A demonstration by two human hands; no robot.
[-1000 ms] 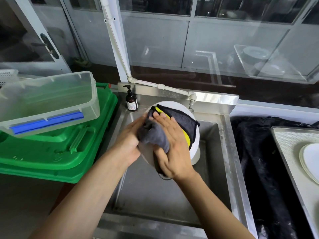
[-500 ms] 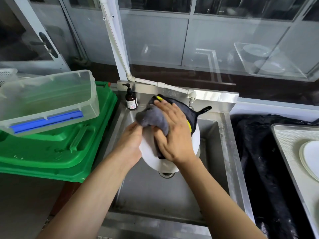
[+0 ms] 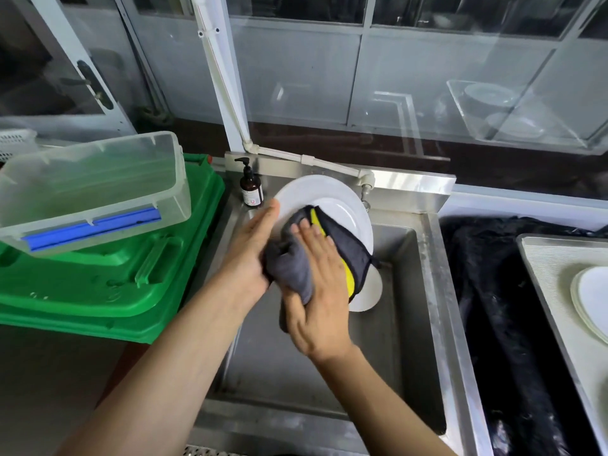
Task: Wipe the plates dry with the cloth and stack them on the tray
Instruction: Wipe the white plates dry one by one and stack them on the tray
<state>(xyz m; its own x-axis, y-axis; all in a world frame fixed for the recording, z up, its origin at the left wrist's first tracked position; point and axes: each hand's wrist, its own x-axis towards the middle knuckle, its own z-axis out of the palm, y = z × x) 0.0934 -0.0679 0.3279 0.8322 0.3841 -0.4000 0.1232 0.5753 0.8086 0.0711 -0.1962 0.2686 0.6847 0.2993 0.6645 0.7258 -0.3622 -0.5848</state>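
Tilting above the stainless steel sink basin (image 3: pixel 329 366), a round white ceramic plate (image 3: pixel 324 200) stands steeply on edge, its face turned toward the person, with a second white disc (image 3: pixel 370 292) showing low behind its right side; whether that is another plate cannot be told. The left hand (image 3: pixel 250 255) lies along the plate's left rim with straight fingers reaching up to the edge, supporting it rather than curling round it. The right hand (image 3: pixel 317 291) presses flat, fingers extended and together, on a dark grey cloth with a yellow patch (image 3: pixel 348 255), holding it against the plate's near face; the cloth bunches between the two hands and hangs past the plate's lower right edge. At the far left corner of the sink stands a brown pump bottle with a white label (image 3: pixel 251 190), just beside the plate's rim but apart from it. Left of the sink, a clear plastic tub with a blue strip (image 3: pixel 95 189) rests tilted on stacked green plastic crates (image 3: pixel 108 278). Right of the sink lies a crumpled black plastic sheet (image 3: pixel 500 307), and at the far right edge a pale rectangular tray (image 3: pixel 556 274) carries a stack of white plates (image 3: pixel 592 301), well apart from both hands.
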